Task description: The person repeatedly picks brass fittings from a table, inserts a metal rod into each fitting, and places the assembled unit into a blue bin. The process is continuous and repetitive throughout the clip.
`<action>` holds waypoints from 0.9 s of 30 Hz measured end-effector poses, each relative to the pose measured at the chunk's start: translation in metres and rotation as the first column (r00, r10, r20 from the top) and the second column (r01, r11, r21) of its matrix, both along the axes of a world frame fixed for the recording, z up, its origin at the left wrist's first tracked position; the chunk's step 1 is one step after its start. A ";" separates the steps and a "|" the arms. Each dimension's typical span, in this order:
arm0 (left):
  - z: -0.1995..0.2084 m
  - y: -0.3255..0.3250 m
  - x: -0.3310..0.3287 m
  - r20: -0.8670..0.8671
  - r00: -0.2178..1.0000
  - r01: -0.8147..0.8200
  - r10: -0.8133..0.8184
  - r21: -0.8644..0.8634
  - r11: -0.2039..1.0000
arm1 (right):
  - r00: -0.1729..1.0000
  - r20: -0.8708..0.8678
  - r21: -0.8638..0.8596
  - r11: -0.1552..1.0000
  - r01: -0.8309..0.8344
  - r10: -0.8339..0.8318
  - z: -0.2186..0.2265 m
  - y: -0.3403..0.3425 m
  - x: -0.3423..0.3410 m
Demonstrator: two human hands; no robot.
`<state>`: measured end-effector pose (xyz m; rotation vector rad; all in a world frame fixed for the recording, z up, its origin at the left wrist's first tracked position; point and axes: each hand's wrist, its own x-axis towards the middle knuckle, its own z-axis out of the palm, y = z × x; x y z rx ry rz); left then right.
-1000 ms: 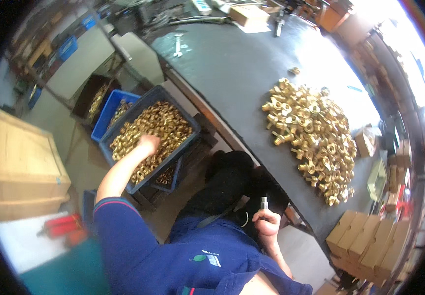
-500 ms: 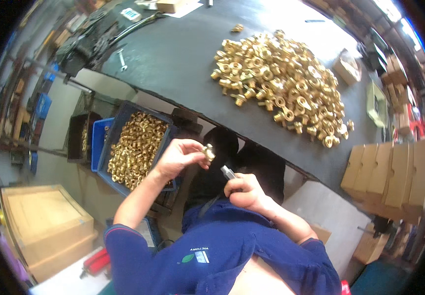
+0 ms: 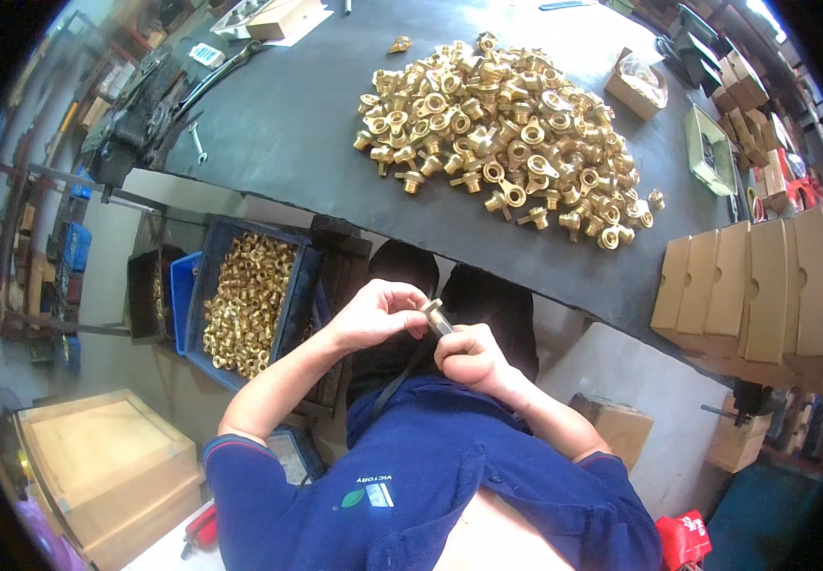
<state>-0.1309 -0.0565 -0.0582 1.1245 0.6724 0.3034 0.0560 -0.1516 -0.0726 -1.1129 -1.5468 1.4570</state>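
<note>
Brought together since the earlier frame, a brass-coloured fitting (image 3: pixel 431 305) pinched by the left hand (image 3: pixel 378 314) and a metal tool (image 3: pixel 442 325) clenched in the right hand (image 3: pixel 474 355) meet at mid-frame, the fitting at the tool's upper-left end, its long axis slanting toward lower right, both hands about equally near.

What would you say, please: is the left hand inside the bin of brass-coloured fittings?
No, the left hand is outside the bin, beside the metal tool that the right hand holds.
</note>
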 end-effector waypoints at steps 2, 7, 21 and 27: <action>0.000 -0.003 0.006 -0.008 1.000 -0.022 0.023 0.028 0.999 | 0.927 -0.350 -0.310 0.950 0.018 -0.132 -0.006 -0.002 -0.002; 0.018 0.016 0.022 -0.027 0.999 -0.028 0.033 0.182 0.983 | 0.566 -0.757 -0.468 0.875 -0.122 -0.326 -0.004 -0.002 0.007; 0.085 0.242 0.203 -0.087 0.863 0.087 0.498 0.996 0.024 | 0.537 -0.686 -0.459 0.865 0.204 -0.491 -0.004 -0.032 0.050; 0.051 0.300 0.248 -0.133 0.793 0.172 0.594 0.985 -0.009 | 0.600 -0.588 -0.461 0.834 0.302 -0.542 -0.001 -0.032 0.057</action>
